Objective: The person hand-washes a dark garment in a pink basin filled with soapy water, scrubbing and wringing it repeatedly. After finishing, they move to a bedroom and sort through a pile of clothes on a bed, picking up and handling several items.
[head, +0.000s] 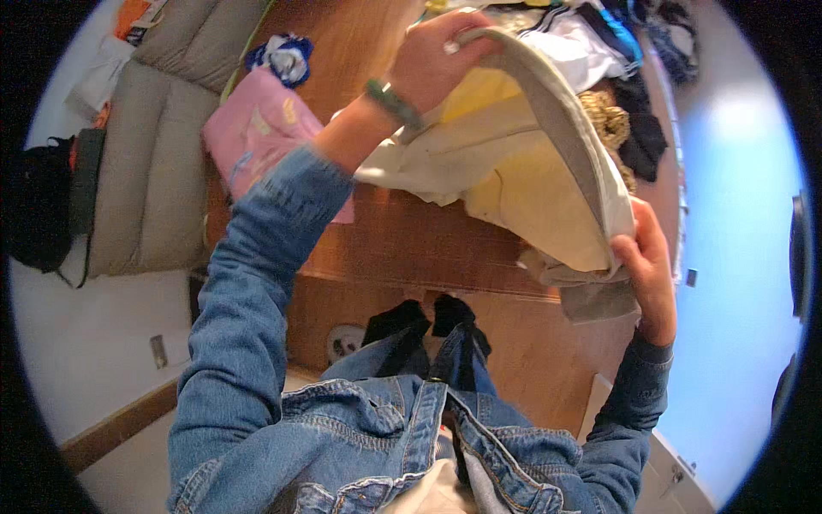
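Note:
Between my two hands a pale yellow and cream garment with a grey-beige band (565, 122) is stretched, its band arched from one hand to the other. My left hand (443, 61) grips the band's upper end, a dark green band around that wrist. At the right, my right hand (645, 263) pinches the lower end between thumb and fingers. The garment's lower folds hang over the edge of a reddish-brown wooden surface. To the left, a pink cloth with printed figures (257, 122) lies on that wood, partly hidden by my left sleeve.
Beyond the pink cloth is a crumpled blue and white cloth (282, 59). A grey padded cushion (148, 167) borders the left side, with a black bag (40, 199) beside it. White garments (571, 48), a patterned brown cloth (607, 122) and a black cloth (642, 132) lie at the upper right.

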{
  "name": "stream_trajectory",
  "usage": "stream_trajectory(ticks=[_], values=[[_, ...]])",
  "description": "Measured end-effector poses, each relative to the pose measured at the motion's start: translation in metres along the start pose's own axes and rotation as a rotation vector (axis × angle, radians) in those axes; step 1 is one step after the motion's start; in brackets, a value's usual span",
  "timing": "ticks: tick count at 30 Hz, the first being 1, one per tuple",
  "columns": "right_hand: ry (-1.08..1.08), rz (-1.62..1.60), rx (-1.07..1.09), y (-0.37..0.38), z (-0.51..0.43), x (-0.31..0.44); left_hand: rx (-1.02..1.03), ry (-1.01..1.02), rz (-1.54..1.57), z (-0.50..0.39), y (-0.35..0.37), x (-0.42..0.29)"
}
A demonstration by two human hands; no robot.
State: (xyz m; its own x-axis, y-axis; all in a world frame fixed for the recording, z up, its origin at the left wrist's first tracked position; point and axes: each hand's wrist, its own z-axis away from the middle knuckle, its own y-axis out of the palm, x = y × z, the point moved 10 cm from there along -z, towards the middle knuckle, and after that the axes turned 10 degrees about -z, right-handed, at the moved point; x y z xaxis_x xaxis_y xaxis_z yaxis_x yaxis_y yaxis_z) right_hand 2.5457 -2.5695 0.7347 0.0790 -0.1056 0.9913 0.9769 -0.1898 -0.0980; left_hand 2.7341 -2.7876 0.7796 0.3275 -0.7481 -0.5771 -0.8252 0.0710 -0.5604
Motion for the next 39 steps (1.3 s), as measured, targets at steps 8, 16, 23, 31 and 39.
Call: stream_trajectory(ticks=[8, 16, 23, 31, 39], values=[[0.002, -0.455, -0.477, -0.092, 0.105, 0.026, 0.045, 0.180, 0.241, 0.031, 0.054, -0.100], [-0.112, -0.668, -1.068, -0.225, 0.287, 0.034, 0.675, -0.234, 0.526, 0.238, 0.197, -0.092], [-0.023, -0.185, -1.264, -0.349, 0.476, 0.002, 1.098, -0.296, 0.552, 0.332, 0.306, -0.182], [-0.195, -0.386, -1.296, -0.427, 0.584, 0.005, 1.231, -0.225, 0.458, 0.339, 0.401, -0.281], [-0.002, -0.134, -1.492, -0.509, 0.647, -0.052, 1.295, -0.214, 0.388, 0.344, 0.473, -0.300]])
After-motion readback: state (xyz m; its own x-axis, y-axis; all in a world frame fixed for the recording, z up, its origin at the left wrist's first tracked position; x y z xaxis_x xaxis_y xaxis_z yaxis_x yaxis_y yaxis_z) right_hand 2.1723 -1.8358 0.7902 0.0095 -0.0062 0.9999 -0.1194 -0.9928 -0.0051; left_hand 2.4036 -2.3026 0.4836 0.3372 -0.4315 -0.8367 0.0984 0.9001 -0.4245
